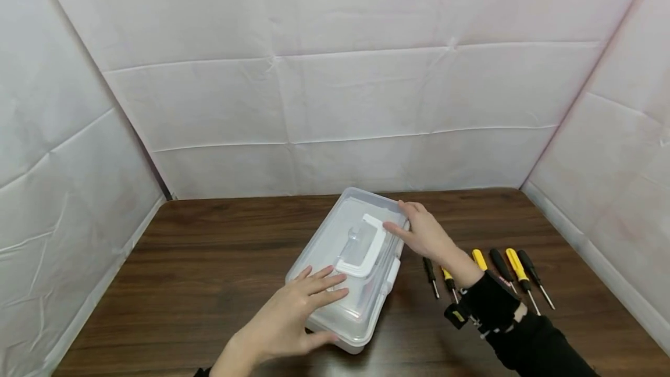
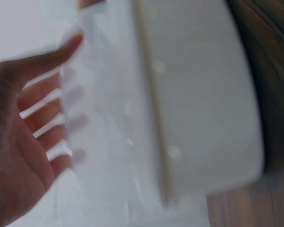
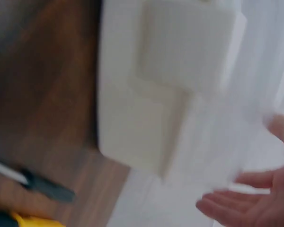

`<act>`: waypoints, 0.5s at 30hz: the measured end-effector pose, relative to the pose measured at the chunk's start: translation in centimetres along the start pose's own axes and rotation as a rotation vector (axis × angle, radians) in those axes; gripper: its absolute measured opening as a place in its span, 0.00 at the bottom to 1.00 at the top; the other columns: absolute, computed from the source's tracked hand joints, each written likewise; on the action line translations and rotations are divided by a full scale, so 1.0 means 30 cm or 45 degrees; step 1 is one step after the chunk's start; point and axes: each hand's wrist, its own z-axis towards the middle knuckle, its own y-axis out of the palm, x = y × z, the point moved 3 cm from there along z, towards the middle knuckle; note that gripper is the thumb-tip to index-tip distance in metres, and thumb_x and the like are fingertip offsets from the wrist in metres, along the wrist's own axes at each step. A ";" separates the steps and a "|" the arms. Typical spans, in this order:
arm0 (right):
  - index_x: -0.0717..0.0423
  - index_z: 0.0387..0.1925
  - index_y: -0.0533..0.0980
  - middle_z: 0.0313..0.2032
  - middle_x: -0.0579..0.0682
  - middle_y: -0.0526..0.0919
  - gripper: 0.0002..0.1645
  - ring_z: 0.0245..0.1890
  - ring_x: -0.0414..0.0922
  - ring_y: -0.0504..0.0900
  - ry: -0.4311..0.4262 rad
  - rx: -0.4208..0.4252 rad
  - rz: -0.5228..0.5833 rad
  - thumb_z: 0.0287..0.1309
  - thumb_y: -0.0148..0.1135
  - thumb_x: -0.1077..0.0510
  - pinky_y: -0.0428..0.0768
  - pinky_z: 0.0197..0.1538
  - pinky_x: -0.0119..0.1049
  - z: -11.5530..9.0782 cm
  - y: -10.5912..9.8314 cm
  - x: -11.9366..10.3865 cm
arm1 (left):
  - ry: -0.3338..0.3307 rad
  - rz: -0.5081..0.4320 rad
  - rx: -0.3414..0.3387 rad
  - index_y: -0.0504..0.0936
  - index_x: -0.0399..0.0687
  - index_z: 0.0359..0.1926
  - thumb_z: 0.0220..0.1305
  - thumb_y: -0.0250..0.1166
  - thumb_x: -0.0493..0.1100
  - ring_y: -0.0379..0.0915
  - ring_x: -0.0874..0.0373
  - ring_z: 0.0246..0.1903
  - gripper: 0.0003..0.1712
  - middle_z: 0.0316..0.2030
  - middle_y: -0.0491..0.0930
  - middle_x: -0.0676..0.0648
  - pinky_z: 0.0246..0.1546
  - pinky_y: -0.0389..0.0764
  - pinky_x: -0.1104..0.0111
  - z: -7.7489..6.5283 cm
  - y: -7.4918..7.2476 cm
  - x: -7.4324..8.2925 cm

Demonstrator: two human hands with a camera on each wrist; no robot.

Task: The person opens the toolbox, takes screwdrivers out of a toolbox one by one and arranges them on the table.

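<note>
A plastic storage box [image 1: 361, 301] with a translucent lid, a white carry handle [image 1: 374, 252] and a white side latch [image 1: 392, 275] lies at an angle on the table, its lid down on the base. Over the lid's near left part my left hand [image 1: 293, 313] is spread, fingers straight; the left wrist view shows its fingertips along the translucent lid. My right hand [image 1: 426, 234] is at the far right corner of the lid, with its thumb near the handle and its fingers at the edge. Blur in the right wrist view hides whether those fingertips [image 3: 210, 201] press the lid.
Right of the box lie several screwdrivers: a small black one [image 1: 430, 275], yellow ones [image 1: 517, 263] and black ones [image 1: 528, 266]. My right forearm passes over part of them. White cloth walls [image 1: 335, 98] enclose the back and sides of the brown wooden table [image 1: 209, 260].
</note>
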 end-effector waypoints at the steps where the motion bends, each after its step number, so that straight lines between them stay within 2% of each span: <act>1: 0.70 0.59 0.59 0.56 0.67 0.63 0.41 0.54 0.60 0.65 -0.048 -0.035 0.019 0.56 0.53 0.42 0.65 0.51 0.52 0.008 -0.012 0.009 | -0.041 0.044 0.029 0.76 0.44 0.50 0.44 0.68 0.55 0.63 0.50 0.56 0.32 0.54 0.71 0.46 0.52 0.62 0.53 0.005 0.004 0.015; 3: 0.67 0.60 0.60 0.58 0.65 0.63 0.42 0.56 0.59 0.63 -0.146 -0.120 0.047 0.53 0.56 0.41 0.64 0.52 0.52 0.019 -0.036 0.031 | -0.145 0.155 0.098 0.77 0.42 0.48 0.45 0.66 0.59 0.65 0.47 0.54 0.33 0.52 0.72 0.43 0.51 0.64 0.52 0.016 0.020 0.055; 5: 0.64 0.60 0.61 0.59 0.61 0.62 0.43 0.58 0.56 0.62 -0.256 -0.206 0.060 0.49 0.59 0.41 0.64 0.53 0.50 0.027 -0.056 0.048 | -0.269 0.280 0.167 0.77 0.41 0.46 0.46 0.65 0.59 0.68 0.45 0.51 0.31 0.50 0.72 0.41 0.49 0.66 0.53 0.026 0.040 0.102; 7: 0.63 0.60 0.61 0.61 0.59 0.60 0.46 0.59 0.55 0.60 -0.347 -0.274 0.057 0.45 0.63 0.42 0.64 0.53 0.50 0.029 -0.067 0.059 | -0.358 0.398 0.212 0.77 0.39 0.46 0.46 0.64 0.60 0.69 0.43 0.48 0.33 0.49 0.72 0.39 0.46 0.69 0.53 0.035 0.060 0.148; 10: 0.61 0.61 0.61 0.63 0.57 0.58 0.48 0.61 0.54 0.59 -0.417 -0.337 0.029 0.41 0.66 0.42 0.64 0.53 0.49 0.031 -0.068 0.073 | -0.431 0.562 0.223 0.76 0.38 0.46 0.44 0.62 0.65 0.70 0.42 0.46 0.38 0.48 0.73 0.38 0.43 0.71 0.55 0.049 0.084 0.199; 12: 0.61 0.61 0.62 0.62 0.57 0.59 0.48 0.60 0.54 0.60 -0.455 -0.325 -0.006 0.41 0.65 0.42 0.65 0.53 0.48 0.032 -0.062 0.085 | -0.456 0.638 0.223 0.77 0.38 0.46 0.42 0.62 0.67 0.70 0.42 0.46 0.40 0.47 0.74 0.38 0.42 0.72 0.56 0.059 0.099 0.215; 15: 0.62 0.59 0.63 0.61 0.58 0.61 0.46 0.59 0.54 0.62 -0.508 -0.270 -0.047 0.41 0.65 0.42 0.67 0.52 0.46 0.031 -0.051 0.098 | -0.477 0.693 0.235 0.78 0.38 0.43 0.40 0.65 0.63 0.71 0.42 0.45 0.37 0.45 0.76 0.39 0.41 0.73 0.56 0.067 0.117 0.219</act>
